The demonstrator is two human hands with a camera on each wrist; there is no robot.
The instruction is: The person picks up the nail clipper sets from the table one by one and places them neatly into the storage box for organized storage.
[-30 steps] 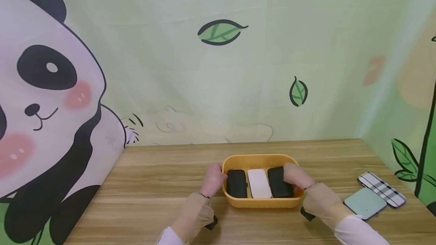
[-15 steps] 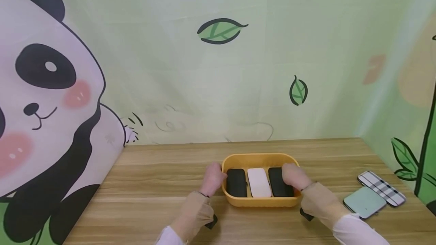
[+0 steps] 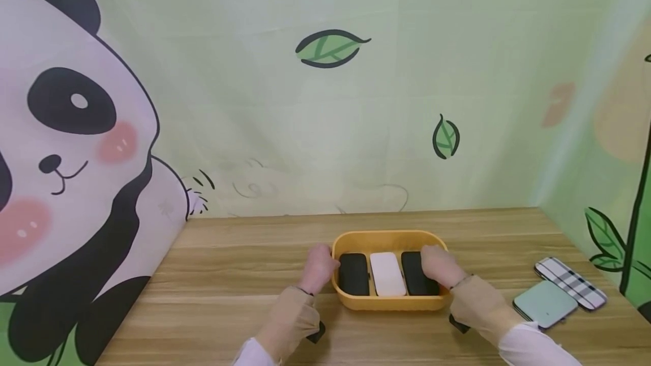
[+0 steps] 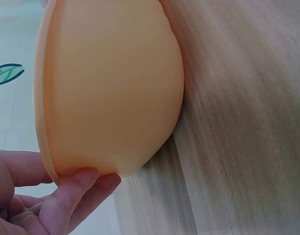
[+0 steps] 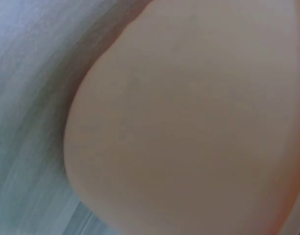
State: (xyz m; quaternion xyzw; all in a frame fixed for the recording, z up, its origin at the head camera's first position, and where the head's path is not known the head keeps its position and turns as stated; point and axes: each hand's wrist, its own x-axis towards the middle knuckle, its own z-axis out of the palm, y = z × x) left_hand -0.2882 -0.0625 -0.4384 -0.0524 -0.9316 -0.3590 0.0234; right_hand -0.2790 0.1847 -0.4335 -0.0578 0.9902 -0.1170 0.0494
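Note:
A yellow bin (image 3: 389, 303) stands on the wooden table with three flat items side by side inside: a black one (image 3: 354, 274) at left, a white one (image 3: 388, 274) in the middle, a black one (image 3: 419, 273) at right. My left hand (image 3: 318, 269) pinches the bin's left rim; in the left wrist view the thumb and fingers of that hand (image 4: 57, 200) grip the bin's edge (image 4: 110, 88). My right hand (image 3: 441, 266) is at the right end, over the right black item, its fingertips hidden. In the right wrist view the bin's wall (image 5: 184, 122) fills the picture, without the hand.
On the right of the table (image 3: 229, 253) lie a pale green flat item (image 3: 545, 303) and a plaid one (image 3: 571, 282), touching or overlapping. Behind the table hangs a green cloth (image 3: 254, 100) printed with a panda and leaves.
The right black item has straightened and lies a little lower in the bin. My right hand has shifted slightly left; my left hand has stayed at the rim.

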